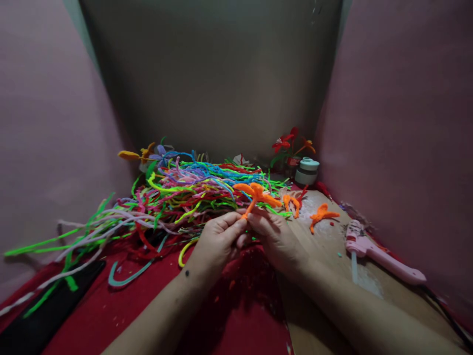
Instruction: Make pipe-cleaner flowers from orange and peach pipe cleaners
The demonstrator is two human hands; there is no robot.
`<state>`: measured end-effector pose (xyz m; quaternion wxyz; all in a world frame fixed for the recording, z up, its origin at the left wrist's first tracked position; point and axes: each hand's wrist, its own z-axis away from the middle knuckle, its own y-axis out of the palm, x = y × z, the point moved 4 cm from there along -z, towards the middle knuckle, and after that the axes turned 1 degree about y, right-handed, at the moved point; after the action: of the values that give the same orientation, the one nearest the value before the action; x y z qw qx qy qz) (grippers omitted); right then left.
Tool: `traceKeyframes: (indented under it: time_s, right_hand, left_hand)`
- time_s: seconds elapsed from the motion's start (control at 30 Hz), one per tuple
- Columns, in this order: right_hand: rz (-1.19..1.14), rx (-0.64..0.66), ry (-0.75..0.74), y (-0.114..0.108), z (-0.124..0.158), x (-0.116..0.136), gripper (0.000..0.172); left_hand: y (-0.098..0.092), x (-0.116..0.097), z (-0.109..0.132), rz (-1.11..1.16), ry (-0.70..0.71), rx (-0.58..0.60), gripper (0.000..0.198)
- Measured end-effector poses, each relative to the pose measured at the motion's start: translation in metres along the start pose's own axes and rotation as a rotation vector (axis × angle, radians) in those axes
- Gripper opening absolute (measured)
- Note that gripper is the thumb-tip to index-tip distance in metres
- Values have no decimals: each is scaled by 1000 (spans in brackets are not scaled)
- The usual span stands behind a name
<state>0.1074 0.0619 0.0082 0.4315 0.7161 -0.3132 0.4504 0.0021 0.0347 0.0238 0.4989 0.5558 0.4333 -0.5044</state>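
An orange pipe cleaner flower (pixel 255 193) stands upright between my two hands, its petals spread above the fingers. My left hand (pixel 225 234) pinches the lower end of its stem between thumb and forefinger. From the other side my right hand (pixel 275 235) closes on the same stem, fingertips meeting those of the left. The stem's bottom tip is hidden by the fingers. Just right of the hands lie an orange looped pipe cleaner piece (pixel 291 204) and another orange petal piece (pixel 322 215).
A big heap of coloured pipe cleaners (pixel 199 187) lies behind the hands. At right, a pink glue gun (pixel 384 259) rests on a wooden board (pixel 306 305). Finished red flowers (pixel 283 143) and a pale green jar (pixel 307 171) stand at the back. Red cloth (pixel 148 315) covers the left.
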Motion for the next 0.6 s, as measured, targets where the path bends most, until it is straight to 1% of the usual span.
traceKeyframes:
  time_s: [0.1, 0.2, 0.27, 0.33, 0.37, 0.43, 0.5, 0.6]
  right_hand:
    - [-95, 21, 40, 0, -1, -2, 23]
    - [-204, 27, 65, 0, -2, -2, 21]
    - [-241, 29, 84, -1, -3, -3, 20]
    - [-253, 25, 96, -1, -3, -4, 19]
    - [-248, 27, 94, -1, -3, -5, 19]
    - [-217, 26, 78, -1, -2, -6, 19]
    - [-175, -9, 49, -1, -1, -6, 18]
    - [-126, -108, 26, -3, 1, -6, 18]
  left_hand:
    - [0, 3, -1, 155, -49, 87, 23]
    - [0, 6, -1, 271, -96, 202, 21]
    - [1, 6, -1, 292, -116, 250, 21]
    - [0, 5, -2, 241, -101, 249, 23]
    - [-1, 4, -2, 180, -75, 230, 24]
    - [-2, 2, -1, -19, 15, 158, 26]
    - [-3, -2, 0, -309, 173, 46, 22]
    - [-3, -5, 4, -776, 438, -159, 13]
